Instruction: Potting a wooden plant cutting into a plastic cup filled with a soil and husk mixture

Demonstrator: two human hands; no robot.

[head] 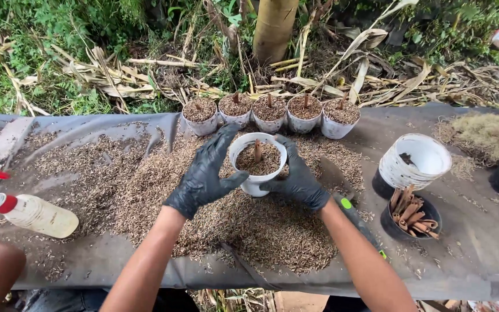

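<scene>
Now | left hand (pixel 205 173), right hand (pixel 297 176): both grips clasp white pot (pixel 256 163) | over husk pile (pixel 249 222)

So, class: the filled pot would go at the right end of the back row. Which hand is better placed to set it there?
Probably the right hand: it cups the white pot on the side nearer the row's right-end pot; the left hand would cross over.
</scene>
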